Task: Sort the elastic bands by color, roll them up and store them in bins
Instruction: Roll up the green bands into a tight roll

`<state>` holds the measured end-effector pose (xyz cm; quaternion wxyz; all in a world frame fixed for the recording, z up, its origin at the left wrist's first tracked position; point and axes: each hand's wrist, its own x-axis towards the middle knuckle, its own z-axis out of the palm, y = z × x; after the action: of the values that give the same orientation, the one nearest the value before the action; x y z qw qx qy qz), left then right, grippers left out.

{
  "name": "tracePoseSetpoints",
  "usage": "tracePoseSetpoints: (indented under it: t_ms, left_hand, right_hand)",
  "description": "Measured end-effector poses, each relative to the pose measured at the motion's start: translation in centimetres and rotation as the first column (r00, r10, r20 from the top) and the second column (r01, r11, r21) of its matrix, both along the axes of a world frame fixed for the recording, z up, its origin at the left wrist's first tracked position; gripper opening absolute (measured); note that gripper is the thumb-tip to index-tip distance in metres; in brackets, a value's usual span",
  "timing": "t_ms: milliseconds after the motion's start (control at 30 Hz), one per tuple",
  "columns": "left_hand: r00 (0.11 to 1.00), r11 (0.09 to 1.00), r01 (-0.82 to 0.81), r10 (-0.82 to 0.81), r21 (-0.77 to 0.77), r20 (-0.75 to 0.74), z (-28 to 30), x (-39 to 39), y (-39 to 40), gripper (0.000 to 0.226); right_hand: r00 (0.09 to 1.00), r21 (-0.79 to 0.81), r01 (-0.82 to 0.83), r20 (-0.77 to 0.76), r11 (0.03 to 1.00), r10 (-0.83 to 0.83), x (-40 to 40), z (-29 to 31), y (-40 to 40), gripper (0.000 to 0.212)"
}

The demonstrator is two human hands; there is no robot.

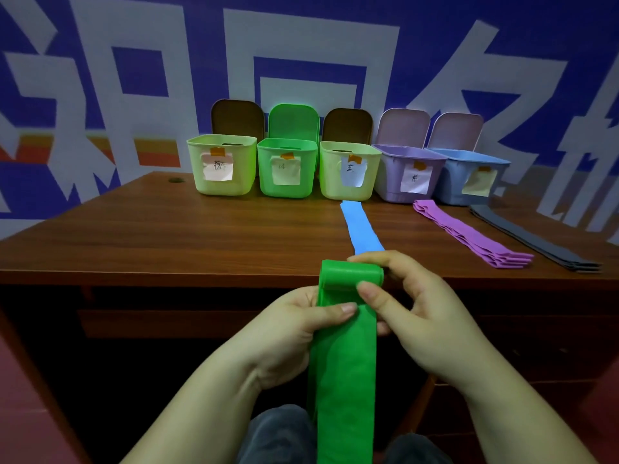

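Observation:
A green elastic band (345, 370) hangs down over my lap, its top end wound into a small roll (351, 274) in front of the table's edge. My left hand (288, 333) pinches the band just under the roll, thumb across its face. My right hand (415, 306) grips the roll's right end between thumb and fingers. A blue band (360, 227) lies flat on the table before the third bin. Purple bands (469, 234) and dark grey bands (532, 241) lie in stacks to the right. The bright green bin (287, 169) stands second from left, lid up.
Several labelled bins line the back of the wooden table (150, 236): pale green (221, 164), pale green (350, 170), purple (407, 174) and blue (469, 177), all with lids up. A blue and white wall rises behind them. My knees are below the band.

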<state>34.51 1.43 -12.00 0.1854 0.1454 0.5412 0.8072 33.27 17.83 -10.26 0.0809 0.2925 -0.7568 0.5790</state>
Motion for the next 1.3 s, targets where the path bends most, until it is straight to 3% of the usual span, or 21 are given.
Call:
tracePoseSetpoints:
  t_ms: [167,267,333,467,600,700,1100,1167,1300]
  left_hand:
    - [0.999,1.000,-0.018,0.018,-0.003,0.036,-0.6,-1.1,-0.6,0.033]
    - [0.994,0.991,-0.019,0.004,0.133,0.113,-1.2,-1.4,-0.5,0.045]
    - [0.990,0.990,-0.066,0.050,0.122,0.129,-1.7,-1.5,-0.6,0.039]
    - [0.994,0.998,-0.038,0.034,0.044,0.101,-2.2,-1.4,-1.3,0.029]
    - [0.996,0.994,0.053,-0.059,0.096,0.060,-2.4,-1.4,-1.7,0.054]
    - [0.994,0.988,0.111,-0.110,0.110,-0.013,-3.1,-1.2,-1.9,0.050]
    - [0.971,0.971,-0.226,0.231,0.078,-0.064,-4.6,-0.8,2.6,0.025]
    - [0.977,0.979,-0.199,0.201,0.029,-0.074,-4.5,-0.6,2.6,0.016]
    - [0.998,0.999,-0.039,0.038,-0.013,-0.044,-4.1,-0.4,1.6,0.024]
  right_hand:
    - [0.987,0.197,0.100,-0.141,0.975,-0.073,-1.4,-1.2,-0.1,0.027]
    - [0.988,0.262,0.085,-0.149,0.961,-0.046,-1.9,-1.7,-0.3,0.030]
    - [0.995,0.277,0.036,-0.097,0.960,-0.010,-2.1,-2.0,-0.2,0.033]
    - [0.998,0.218,-0.065,0.035,0.974,0.059,-2.3,-2.6,0.0,0.039]
    - [0.999,0.252,0.019,-0.037,0.968,-0.010,-2.2,-3.2,-0.2,0.041]
    - [0.996,0.228,0.060,-0.083,0.972,-0.042,-1.8,-3.1,-0.6,0.037]
    - [0.997,0.067,0.010,0.070,0.998,-0.015,-1.8,-2.0,-1.4,0.023]
    - [0.998,0.097,0.040,0.049,0.994,-0.045,-1.8,-1.6,-1.1,0.026]
    - [0.999,0.070,0.011,0.042,0.998,-0.014,-2.2,-0.8,0.0,0.029]
